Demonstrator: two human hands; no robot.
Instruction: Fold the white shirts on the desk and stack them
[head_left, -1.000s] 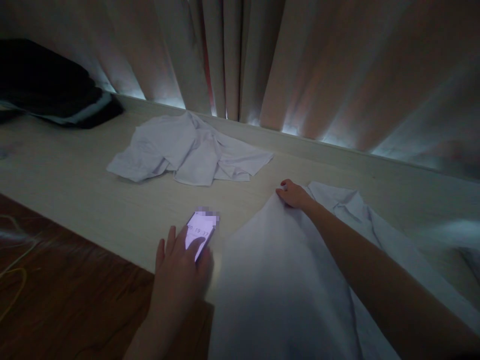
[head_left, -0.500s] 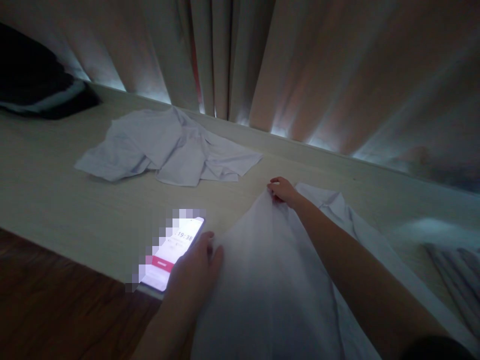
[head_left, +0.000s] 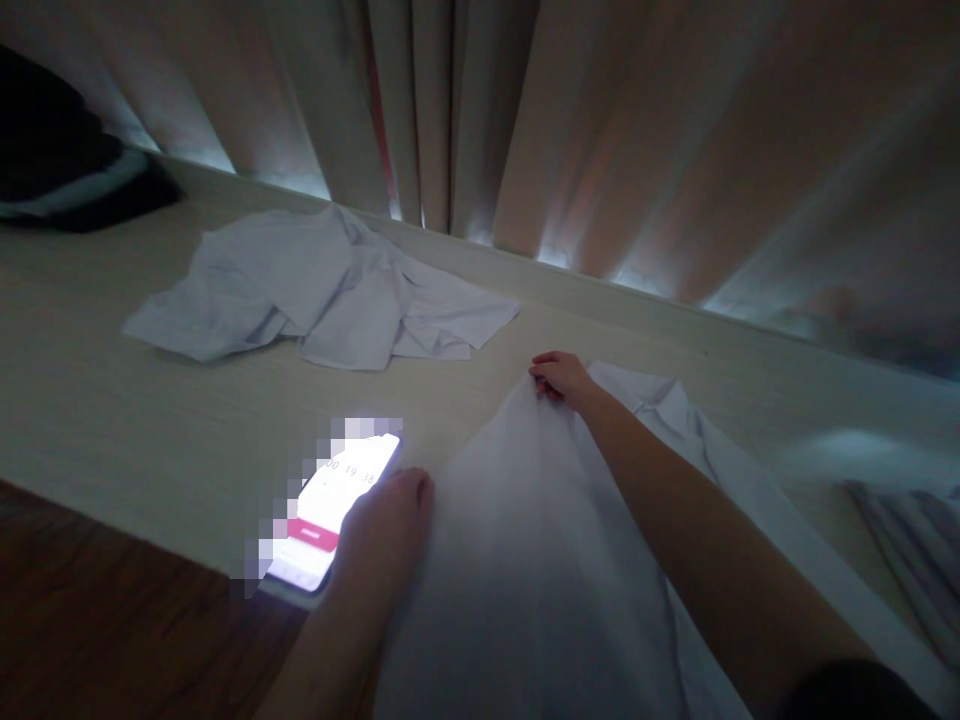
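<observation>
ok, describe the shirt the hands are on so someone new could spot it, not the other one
On the pale ledge below the curtains, look to the near right side. The white shirt there lies spread flat under the right hand and left hand, beside the lit phone. The other white shirt lies crumpled, farther back left, untouched.

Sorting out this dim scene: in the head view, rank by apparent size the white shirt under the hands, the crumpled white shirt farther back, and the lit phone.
1. White shirt under the hands, though nearness inflates it.
2. Crumpled white shirt.
3. Lit phone.
</observation>
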